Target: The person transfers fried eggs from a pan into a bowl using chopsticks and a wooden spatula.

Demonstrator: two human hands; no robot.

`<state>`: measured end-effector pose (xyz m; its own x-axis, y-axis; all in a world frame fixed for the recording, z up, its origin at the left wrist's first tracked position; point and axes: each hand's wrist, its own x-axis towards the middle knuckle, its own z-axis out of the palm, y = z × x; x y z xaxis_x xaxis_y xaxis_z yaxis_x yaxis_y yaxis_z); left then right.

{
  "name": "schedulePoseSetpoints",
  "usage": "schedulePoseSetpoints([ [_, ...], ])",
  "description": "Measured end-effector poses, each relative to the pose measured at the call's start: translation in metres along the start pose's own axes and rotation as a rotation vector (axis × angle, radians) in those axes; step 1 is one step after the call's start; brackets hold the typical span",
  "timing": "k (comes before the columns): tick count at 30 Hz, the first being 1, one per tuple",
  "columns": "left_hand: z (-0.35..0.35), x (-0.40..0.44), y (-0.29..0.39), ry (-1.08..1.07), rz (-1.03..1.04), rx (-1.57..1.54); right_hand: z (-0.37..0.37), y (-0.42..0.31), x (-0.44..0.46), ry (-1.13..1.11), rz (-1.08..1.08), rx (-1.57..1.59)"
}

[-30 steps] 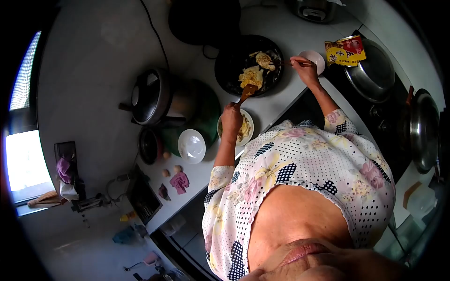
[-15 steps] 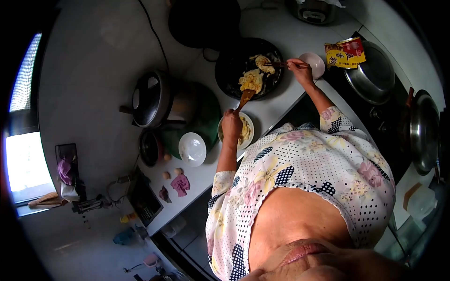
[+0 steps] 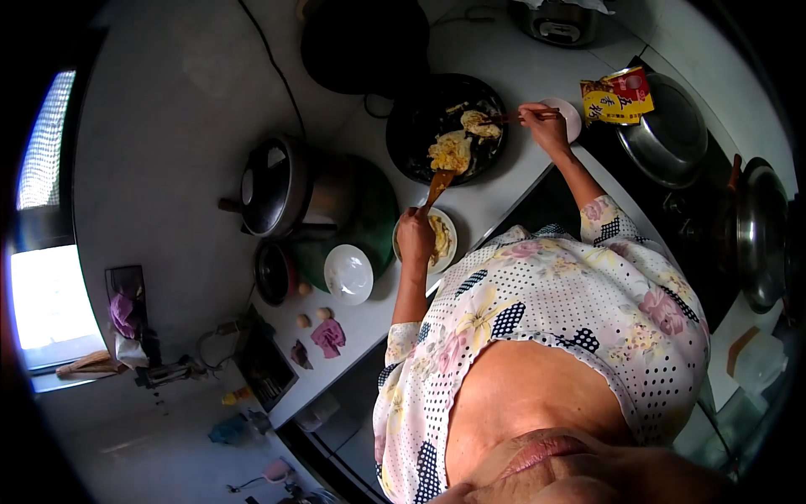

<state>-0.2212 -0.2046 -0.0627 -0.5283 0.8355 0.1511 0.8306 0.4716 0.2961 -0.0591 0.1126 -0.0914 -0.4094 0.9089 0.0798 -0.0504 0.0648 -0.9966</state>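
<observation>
Wooden spatula [image 3: 437, 186] nearer rim of round pan [image 3: 409, 139], left fingers [image 3: 411, 218] gripping it, right fingers [image 3: 532, 110] holding slim chopsticks [image 3: 505, 119]

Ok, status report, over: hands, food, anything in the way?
Left hand holding spatula; right hand holding chopsticks. Yellowish food in black pan, two main pieces. No obstruction seen.
</observation>
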Motion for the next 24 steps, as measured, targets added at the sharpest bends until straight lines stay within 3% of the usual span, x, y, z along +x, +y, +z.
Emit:
schedulePoseSetpoints([
  [6, -0.001, 0.046, 0.026, 0.095, 0.088, -0.067, -0.002, -0.003, 0.003, 0.022, -0.098, 0.114],
  [12, 0.039, 0.103, 0.027, 0.033, 0.136, -0.072, 0.019, -0.002, 0.000, 0.001, -0.082, 0.030],
  [20, 0.049, 0.099, 0.020, 0.023, 0.161, 0.051, 0.021, 0.006, -0.002, -0.030, -0.177, 0.048],
  [24, 0.031, 0.098, 0.033, 0.050, 0.178, 0.094, 0.019, -0.007, -0.006, -0.057, -0.115, -0.015],
])
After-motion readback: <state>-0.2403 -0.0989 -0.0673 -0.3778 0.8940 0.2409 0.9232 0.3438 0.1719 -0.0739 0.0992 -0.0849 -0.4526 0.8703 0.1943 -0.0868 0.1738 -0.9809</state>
